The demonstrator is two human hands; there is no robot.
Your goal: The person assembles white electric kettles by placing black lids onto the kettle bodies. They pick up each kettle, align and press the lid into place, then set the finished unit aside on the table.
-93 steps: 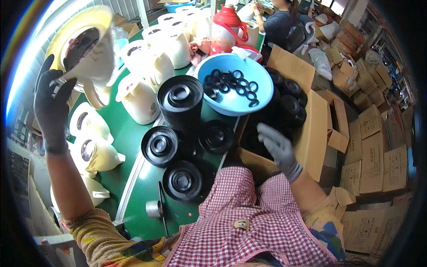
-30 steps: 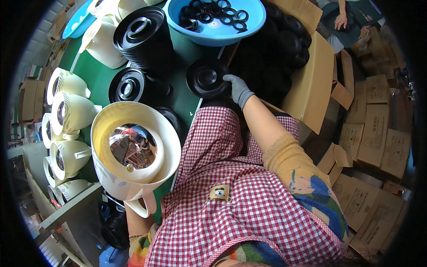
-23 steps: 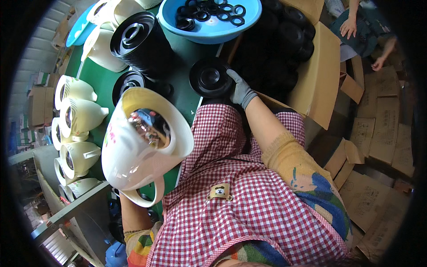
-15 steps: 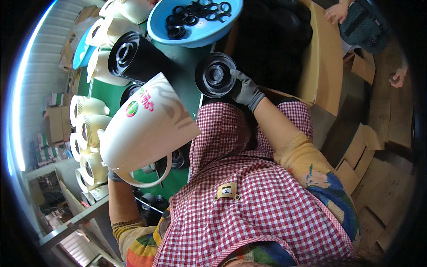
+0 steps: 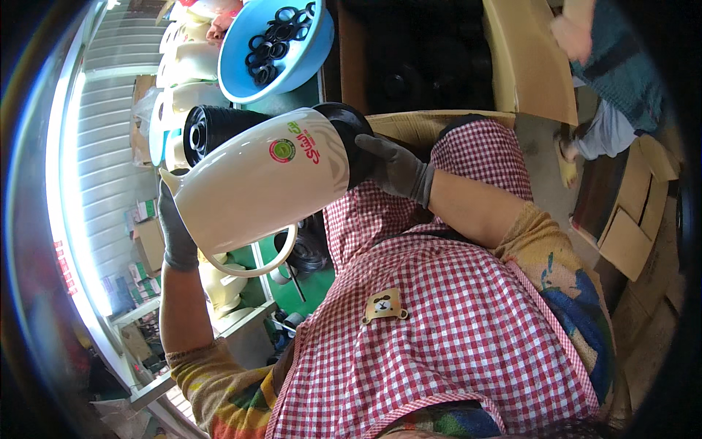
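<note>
a cream white jug body (image 5: 263, 186) with a loop handle is held on its side, close in front of the chest, above the green bench (image 5: 311, 282). its spout end points to the person's left and its bottom end to the right. the left hand (image 5: 175, 230), in a dark grey glove, is wrapped around the spout end from underneath, fingers closed on the shell, with the bare forearm rising straight up from the lower left. the right hand (image 5: 395, 164), gloved the same way, is pressed against a round black base (image 5: 351, 139) seated at the jug's bottom end; its fingers are curled over that base and the forearm is bent in from the right across the red checked apron (image 5: 446, 322). behind the jug a black ribbed part (image 5: 212, 128) is seen just touching its upper side. further back a blue bowl (image 5: 241, 55) filled with black rings (image 5: 281, 33) rests on the bench, beside more cream jug bodies (image 5: 183, 66). a brown carton (image 5: 512, 58) stands at upper right.
</note>
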